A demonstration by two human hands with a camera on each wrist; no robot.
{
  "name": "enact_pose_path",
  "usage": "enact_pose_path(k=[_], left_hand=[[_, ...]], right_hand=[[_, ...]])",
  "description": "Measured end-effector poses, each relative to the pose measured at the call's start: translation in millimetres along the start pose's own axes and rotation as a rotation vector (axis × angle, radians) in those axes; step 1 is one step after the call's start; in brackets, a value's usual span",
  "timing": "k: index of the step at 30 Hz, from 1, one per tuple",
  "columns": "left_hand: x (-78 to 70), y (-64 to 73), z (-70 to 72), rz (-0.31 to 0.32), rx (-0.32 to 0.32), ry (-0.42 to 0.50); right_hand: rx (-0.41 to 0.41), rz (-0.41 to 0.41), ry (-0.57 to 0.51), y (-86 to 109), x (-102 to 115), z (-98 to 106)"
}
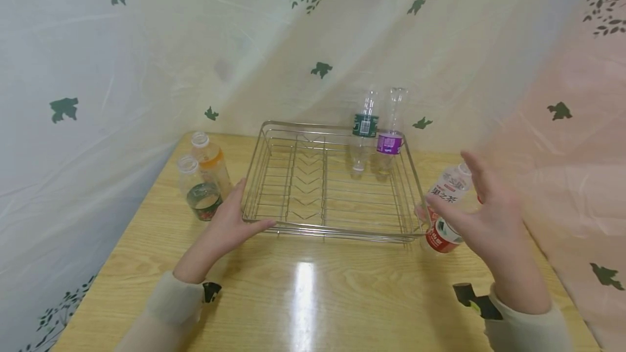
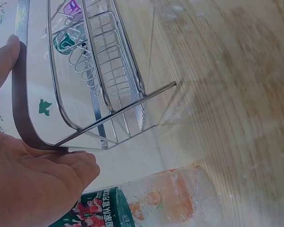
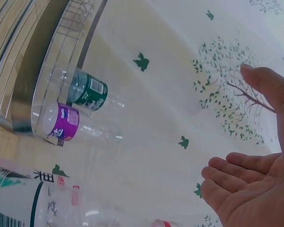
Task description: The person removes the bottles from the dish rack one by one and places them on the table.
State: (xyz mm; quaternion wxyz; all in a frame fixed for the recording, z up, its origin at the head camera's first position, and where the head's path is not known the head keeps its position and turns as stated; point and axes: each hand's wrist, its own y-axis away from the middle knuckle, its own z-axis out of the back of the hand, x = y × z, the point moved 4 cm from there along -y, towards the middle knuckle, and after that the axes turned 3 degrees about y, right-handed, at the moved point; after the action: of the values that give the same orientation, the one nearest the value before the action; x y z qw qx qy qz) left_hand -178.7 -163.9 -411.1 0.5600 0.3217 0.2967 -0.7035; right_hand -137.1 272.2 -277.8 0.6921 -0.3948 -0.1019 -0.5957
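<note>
A silver wire rack (image 1: 337, 231) stands on the wooden table. My left hand (image 1: 227, 227) rests at its near left corner, thumb along the front rim and the other fingers by the left side. In the left wrist view those fingers (image 2: 80, 163) touch the rim from outside. My right hand (image 1: 494, 221) is spread, holding nothing, beside the rack's right end. Inside the rack's back right corner are two clear bottles, one with a green label (image 1: 365, 125), one with a purple label (image 1: 389, 144). Near my right hand stand clear bottles with red on their labels (image 1: 442, 238).
Left of the rack stand two open-topped bottles, one with a green label (image 1: 202, 200) and one with an orange band (image 1: 211, 159). A pale curtain (image 1: 244, 58) with leaf and bird prints hangs behind the table. Light reflects off the table (image 1: 244, 308) in front.
</note>
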Motion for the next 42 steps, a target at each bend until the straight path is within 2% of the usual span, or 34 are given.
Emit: enact_pose_path(k=[3,5,11,17,29,42], left_hand=[[-0.7,-0.1,0.0,-0.014,-0.007,0.005],[-0.8,-0.1,0.2,-0.016,-0.008,0.007],[-0.5,-0.5,0.6,-0.019,-0.005,0.01],[0.1,-0.8,0.4,-0.027,-0.006,0.012],[2.0,-0.2,-0.6,0.013,0.007,0.0],[1.4,-0.3,-0.7,-0.007,-0.005,0.01]], right_hand=[[-0.013,0.062,-0.01,-1.8,3.4,-3.9],[-0.013,0.07,-0.017,-2.6,4.0,-6.5],[0.034,0.003,0.009,-4.8,5.9,-14.2],[0.065,-0.027,0.013,-8.5,9.8,-19.4],[0.115,-0.048,-0.002,-16.2,14.8,-28.2],[0.122,-0.066,0.006,-26.5,22.5,-34.4]])
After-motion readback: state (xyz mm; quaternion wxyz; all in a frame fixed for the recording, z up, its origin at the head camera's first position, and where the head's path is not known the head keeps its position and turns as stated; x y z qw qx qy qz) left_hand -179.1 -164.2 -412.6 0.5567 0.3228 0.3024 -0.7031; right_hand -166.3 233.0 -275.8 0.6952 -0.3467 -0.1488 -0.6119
